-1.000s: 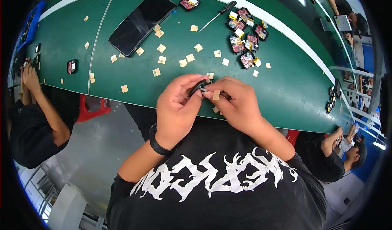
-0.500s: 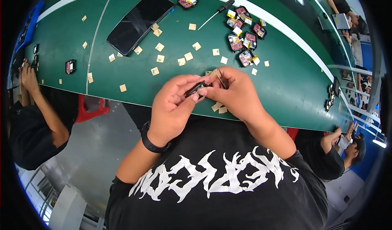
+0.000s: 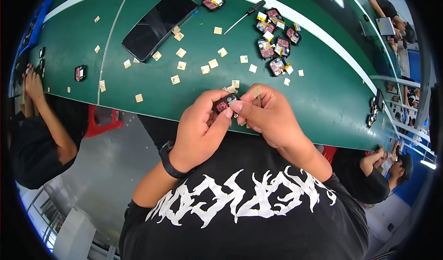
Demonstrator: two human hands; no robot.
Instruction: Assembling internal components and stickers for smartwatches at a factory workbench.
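Just over the table's near edge, my left hand [image 3: 203, 126] holds a small black device housing [image 3: 223, 105] by its left and lower sides. Its open face shows a red circuit board and a round silvery part. My right hand [image 3: 272, 114] is closed, its thumb and forefinger tips at the housing's right edge. Thin tweezers [image 3: 259, 101] are tucked in its fingers, mostly hidden. A tan adhesive square [image 3: 255, 92] shows at the top of these fingers. Behind the housing lie several more tan squares [image 3: 236, 83], partly covered by my hands.
Across the green table [image 3: 323, 98] lie scattered tan squares [image 3: 175, 80], a large black phone [image 3: 160, 24] and a screwdriver [image 3: 245, 16]. Several open housings [image 3: 278, 66] with boards and batteries cluster at the far right. Co-workers sit left [image 3: 41, 130] and right [image 3: 374, 177].
The housing has turned so its red board faces up. My right hand has shifted slightly right and down; the tweezers' prongs, plain before, are now mostly hidden. Squares behind the hands have come into view.
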